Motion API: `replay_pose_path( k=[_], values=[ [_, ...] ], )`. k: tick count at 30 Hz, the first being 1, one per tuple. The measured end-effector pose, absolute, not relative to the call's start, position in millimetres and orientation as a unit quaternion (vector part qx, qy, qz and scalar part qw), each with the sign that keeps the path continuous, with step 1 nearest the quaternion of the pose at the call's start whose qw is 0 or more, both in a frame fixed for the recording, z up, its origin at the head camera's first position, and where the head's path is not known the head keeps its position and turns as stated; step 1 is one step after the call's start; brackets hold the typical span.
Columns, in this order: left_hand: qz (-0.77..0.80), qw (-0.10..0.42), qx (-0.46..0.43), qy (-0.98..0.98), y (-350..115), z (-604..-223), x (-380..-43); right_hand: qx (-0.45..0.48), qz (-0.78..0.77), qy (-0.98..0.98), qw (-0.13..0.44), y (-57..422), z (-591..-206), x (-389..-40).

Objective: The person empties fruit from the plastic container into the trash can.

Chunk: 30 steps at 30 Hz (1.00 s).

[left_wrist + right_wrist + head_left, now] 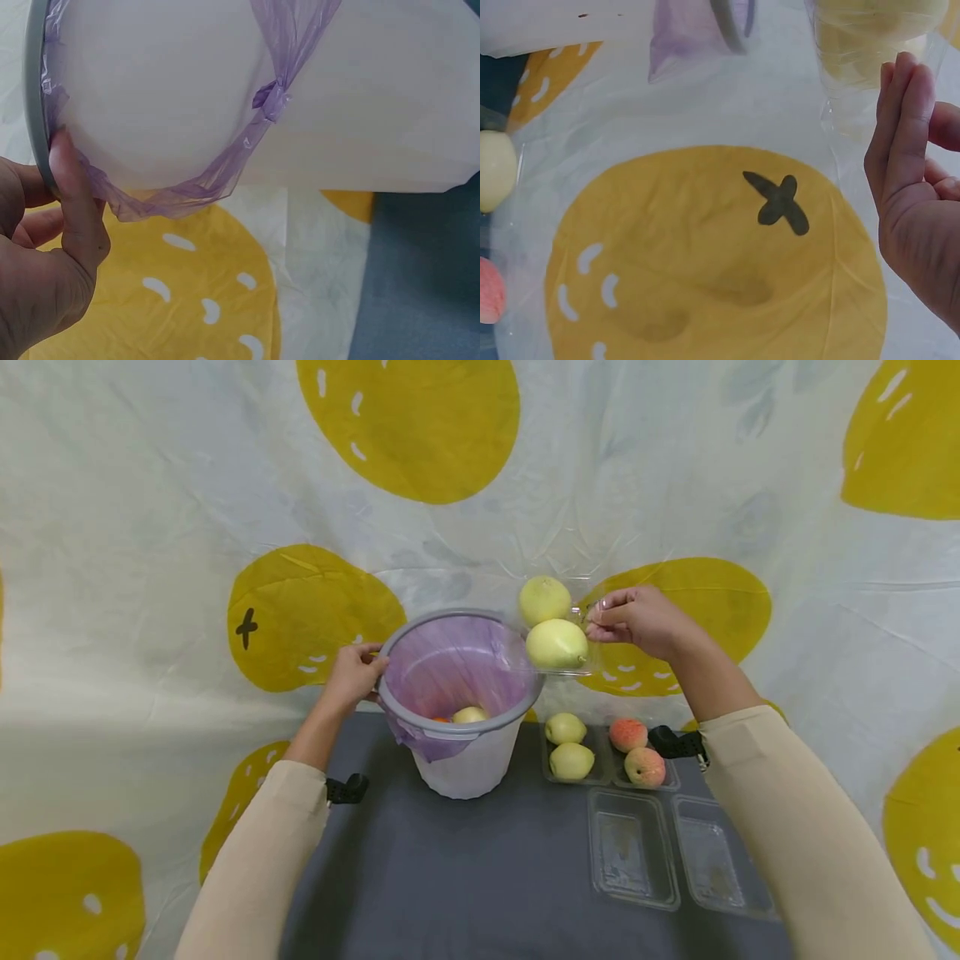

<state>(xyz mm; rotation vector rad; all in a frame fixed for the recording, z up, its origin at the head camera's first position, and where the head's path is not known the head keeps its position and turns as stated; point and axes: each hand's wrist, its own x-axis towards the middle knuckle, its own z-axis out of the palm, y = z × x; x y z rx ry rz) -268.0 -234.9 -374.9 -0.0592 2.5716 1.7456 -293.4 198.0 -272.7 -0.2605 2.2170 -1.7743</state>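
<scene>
A white bin (467, 770) with a grey rim stands on the dark table, lined with a purple plastic bag (450, 656). My left hand (351, 678) grips the rim on its left side, fingers on both faces of it in the left wrist view. My right hand (637, 622) pinches the right edge of a clear plastic tray (551, 672). Two pale yellow fruits (557, 644) sit in that tray, raised over the bin's right rim. Down inside the bin lie a pale yellow fruit (470, 715) and something orange, partly hidden by the rim.
Right of the bin, one clear tray holds two yellow-green fruits (572, 761) and another holds two peaches (645, 767). In front of these lie two empty clear trays (633, 852). A fruit-printed cloth (150, 610) hangs behind the table.
</scene>
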Motion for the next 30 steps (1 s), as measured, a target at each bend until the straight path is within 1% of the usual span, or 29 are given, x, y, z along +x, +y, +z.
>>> replay_pose_path(
  k=[7,15,24,30],
  values=[
    [0.567,0.015,-0.018,0.823,-236.5,-376.1,-267.5,-0.095,-0.596,0.787,0.131,175.1,-262.0,-308.5],
    [0.567,0.019,-0.020,0.824,-238.0,-377.1,-266.8,-0.101,-0.575,0.800,0.139,152.1,-260.6,-321.8],
    [0.568,0.019,-0.017,0.823,-234.4,-377.7,-266.7,-0.125,-0.526,0.834,0.112,131.5,-264.8,-331.4],
    [0.566,0.017,-0.014,0.824,-234.9,-377.6,-266.0,-0.122,-0.506,0.849,0.088,123.6,-269.0,-335.8]
  ],
)
